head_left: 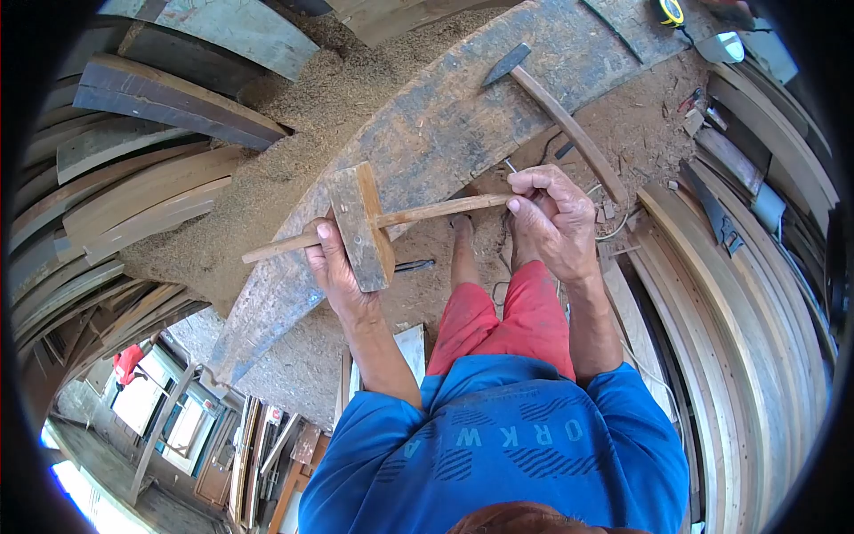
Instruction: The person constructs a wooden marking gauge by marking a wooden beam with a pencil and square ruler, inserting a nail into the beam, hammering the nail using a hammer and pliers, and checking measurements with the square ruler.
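The big curved plank (pixel 427 151) runs under your hands from lower left to upper right, lying on the sawdust (pixel 320 98), with stacked bent boards (pixel 133 187) to one side and more to the other. Across it, near the top, lies an adze (pixel 551 102), its handle slanting down toward your right wrist, well apart from your fingers. In front of you, you hold a wooden marking gauge (pixel 360 227): its long axis is the thin stem (pixel 418 214), which lies nearly level, tilted slightly up to the right, crossing the plank's edge. Your left hand (pixel 338 276) is closed around the block from below, thumb up on its face, so the block sits upright and square to the stem. Your right hand (pixel 551 218) is closed in a pinch on the stem's right end, fingertips (pixel 520 191) touching the tip. The stem's free end sticks out left of the block, past your left hand. The left hand is nearer the block; the right is nearer the stem's end.
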A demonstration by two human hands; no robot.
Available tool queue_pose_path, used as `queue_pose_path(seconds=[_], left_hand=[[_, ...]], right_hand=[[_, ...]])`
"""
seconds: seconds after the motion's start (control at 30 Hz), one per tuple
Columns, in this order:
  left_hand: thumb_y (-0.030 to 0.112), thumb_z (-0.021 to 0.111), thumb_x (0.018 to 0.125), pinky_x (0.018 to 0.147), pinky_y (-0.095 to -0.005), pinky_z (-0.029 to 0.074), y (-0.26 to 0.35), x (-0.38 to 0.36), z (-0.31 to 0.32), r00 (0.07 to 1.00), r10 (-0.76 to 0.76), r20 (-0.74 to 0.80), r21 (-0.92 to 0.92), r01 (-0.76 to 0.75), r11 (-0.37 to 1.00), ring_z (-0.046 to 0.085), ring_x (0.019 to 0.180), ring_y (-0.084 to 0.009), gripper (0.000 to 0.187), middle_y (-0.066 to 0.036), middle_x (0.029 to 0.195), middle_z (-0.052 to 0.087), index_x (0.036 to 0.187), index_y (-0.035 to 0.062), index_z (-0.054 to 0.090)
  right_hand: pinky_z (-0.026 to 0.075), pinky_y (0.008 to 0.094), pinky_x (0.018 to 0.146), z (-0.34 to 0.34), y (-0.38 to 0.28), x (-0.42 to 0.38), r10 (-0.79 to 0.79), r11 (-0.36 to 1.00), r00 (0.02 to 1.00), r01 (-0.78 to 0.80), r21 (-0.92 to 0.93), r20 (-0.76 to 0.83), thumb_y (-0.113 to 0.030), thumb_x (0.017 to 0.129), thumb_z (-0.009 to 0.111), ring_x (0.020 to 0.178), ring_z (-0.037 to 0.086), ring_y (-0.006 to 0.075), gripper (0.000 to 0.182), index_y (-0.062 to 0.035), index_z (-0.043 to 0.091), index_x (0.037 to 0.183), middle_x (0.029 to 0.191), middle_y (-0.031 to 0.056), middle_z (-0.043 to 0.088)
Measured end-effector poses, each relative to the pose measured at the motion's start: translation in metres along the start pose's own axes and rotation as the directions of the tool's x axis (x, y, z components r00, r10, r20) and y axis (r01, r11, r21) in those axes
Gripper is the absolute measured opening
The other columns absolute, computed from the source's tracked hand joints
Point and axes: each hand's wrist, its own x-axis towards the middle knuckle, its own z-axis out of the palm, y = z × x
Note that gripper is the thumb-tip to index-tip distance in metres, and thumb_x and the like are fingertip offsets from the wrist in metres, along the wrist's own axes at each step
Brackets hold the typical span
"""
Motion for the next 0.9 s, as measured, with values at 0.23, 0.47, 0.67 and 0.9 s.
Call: queue_pose_path(seconds=[0.23, 0.47, 0.67, 0.9], left_hand=[[0.027, 0.057, 0.103, 0.068, -0.0319, 0.06, -0.005, -0.002, 0.0, 0.997, -0.038, -0.065, -0.017, 0.037, 0.999, 0.068, 0.088, -0.0173, 0.024, -0.011, 0.11, 0.067, 0.112, 0.0047, 0.055], [0.027, 0.062, 0.1, 0.074, -0.0356, 0.061, -0.01, 0.0, -0.003, 0.992, -0.118, -0.053, -0.052, 0.115, 0.992, 0.069, 0.094, -0.0219, 0.042, -0.013, 0.112, 0.068, 0.128, -0.0024, 0.053], [0.026, 0.06, 0.102, 0.076, -0.0368, 0.061, -0.018, 0.003, -0.011, 0.984, -0.168, -0.064, -0.075, 0.163, 0.984, 0.069, 0.096, -0.0218, 0.04, -0.014, 0.114, 0.067, 0.129, -0.0025, 0.053], [0.028, 0.058, 0.103, 0.068, -0.0302, 0.061, -0.023, 0.007, -0.015, 0.998, -0.009, 0.067, -0.088, 0.015, 0.996, 0.07, 0.087, -0.0165, 0.031, -0.013, 0.11, 0.068, 0.116, 0.0003, 0.056]], right_hand=[[0.05, 0.029, 0.076, 0.0, 0.005, 0.001, -0.044, 0.999, 0.999, 0.044, -0.003, -0.03, 0.0, 0.088, 0.07, 0.086, 0.061, 0.0146, 0.021, -0.0016, 0.069, 0.109, 0.094, 0.0069, 0.063], [0.051, 0.0283, 0.076, -0.001, 0.004, 0.003, -0.029, 0.997, 0.999, 0.026, -0.074, -0.038, 0.001, 0.087, 0.07, 0.085, 0.062, 0.0146, 0.02, -0.001, 0.069, 0.107, 0.094, 0.0069, 0.064], [0.052, 0.0289, 0.075, -0.001, 0.007, 0.005, -0.05, 0.992, 0.998, 0.046, -0.118, -0.037, 0.001, 0.087, 0.071, 0.085, 0.064, 0.0162, 0.02, -0.0001, 0.069, 0.107, 0.094, 0.0084, 0.066], [0.053, 0.0368, 0.076, 0.001, 0.022, 0.019, -0.164, 0.933, 0.986, 0.148, -0.328, -0.024, 0.001, 0.087, 0.068, 0.086, 0.067, 0.0269, 0.019, -0.001, 0.069, 0.106, 0.095, 0.0136, 0.07]])
